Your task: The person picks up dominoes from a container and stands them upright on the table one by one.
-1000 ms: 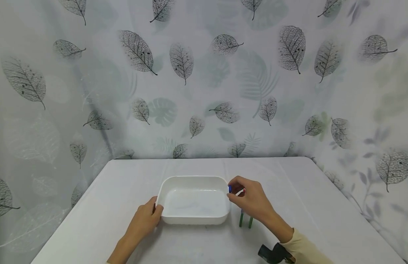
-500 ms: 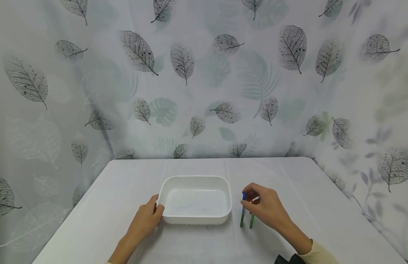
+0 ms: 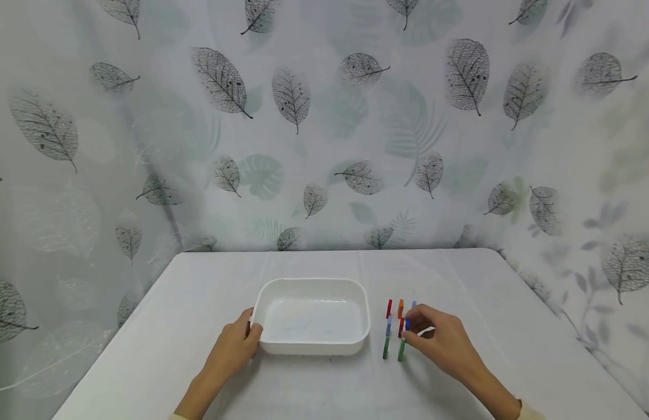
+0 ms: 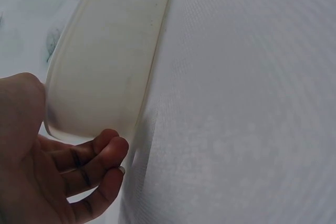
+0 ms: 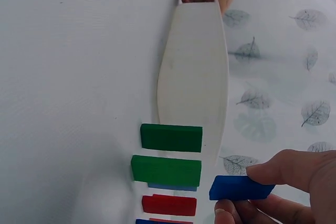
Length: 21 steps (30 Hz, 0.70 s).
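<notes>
My left hand grips the left end of a white rectangular dish, thumb at its rim and fingers on the outer wall. The dish's long side wall fills the upper left of the left wrist view. My right hand pinches a small blue block between thumb and fingers. That hand is right of the dish, over rows of small coloured blocks. Two green blocks stand nearest the front. Behind them are a red block and a light blue block. The hand partly covers the right-hand blocks.
Farther back in the rows are another red block, an orange block and a light blue block. The white-covered table ends at a leaf-patterned curtain behind and at both sides.
My right hand has moved right, away from the dish's right rim, with the blue block in its fingers. More of the coloured blocks now show. The left hand still grips the dish.
</notes>
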{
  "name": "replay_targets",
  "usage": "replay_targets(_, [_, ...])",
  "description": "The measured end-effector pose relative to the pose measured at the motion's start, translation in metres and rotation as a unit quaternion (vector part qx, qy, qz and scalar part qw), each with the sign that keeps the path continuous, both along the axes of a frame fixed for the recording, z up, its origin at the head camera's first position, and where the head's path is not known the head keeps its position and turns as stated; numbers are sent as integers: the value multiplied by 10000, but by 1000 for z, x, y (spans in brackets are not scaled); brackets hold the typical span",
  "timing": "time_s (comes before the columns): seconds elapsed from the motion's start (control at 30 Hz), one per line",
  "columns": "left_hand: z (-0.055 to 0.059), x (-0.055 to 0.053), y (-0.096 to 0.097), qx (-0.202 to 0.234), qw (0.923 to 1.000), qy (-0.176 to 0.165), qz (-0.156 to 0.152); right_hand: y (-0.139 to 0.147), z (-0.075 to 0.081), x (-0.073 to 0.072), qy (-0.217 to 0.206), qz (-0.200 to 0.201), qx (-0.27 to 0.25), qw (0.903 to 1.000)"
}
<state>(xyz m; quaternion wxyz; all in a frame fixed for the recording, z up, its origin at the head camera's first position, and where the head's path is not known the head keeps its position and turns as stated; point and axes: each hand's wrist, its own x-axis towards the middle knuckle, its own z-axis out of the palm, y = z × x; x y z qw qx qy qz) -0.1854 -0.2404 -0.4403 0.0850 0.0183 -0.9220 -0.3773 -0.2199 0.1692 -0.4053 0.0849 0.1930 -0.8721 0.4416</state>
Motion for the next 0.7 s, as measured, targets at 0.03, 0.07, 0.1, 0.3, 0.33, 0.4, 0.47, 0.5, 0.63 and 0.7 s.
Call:
replay_targets(0.03, [0,0,0,3,10000,3,6,1,-1,1,-39,-36,27,10000])
replay_targets(0.07, [0,0,0,7,10000,-5,8,2,-2,1,-84,-79,45,9999])
replay_targets(0.1, [0,0,-1,15,10000,-14,-5,3,-3,1,-105,-109,78,9999])
replay_targets(0.3, [1,-1,-3,-18,10000,-50,-55,6,-5,2,-181,-220,264,9992])
replay_targets(0.33, [0,-1,-4,-19,10000,-49,-46,6,-5,2,-195,-224,274,9992])
replay_targets(0.4, [0,-2,-3,-26,10000,-46,-35,7,-6,2,-216,-224,311,9990])
replay_targets(0.47, [0,-3,-3,-22,10000,-29,-20,8,-6,2,-245,-202,338,9989])
replay_targets(0.5, [1,-3,-3,-15,10000,-24,-16,8,-6,2,-276,-185,327,9989])
replay_targets(0.63, [0,-3,-3,-36,10000,-65,4,11,-11,3,-451,-148,386,9981])
replay_targets(0.7, [-1,-3,-2,-44,9999,-91,1,12,-13,4,-560,-183,485,9971])
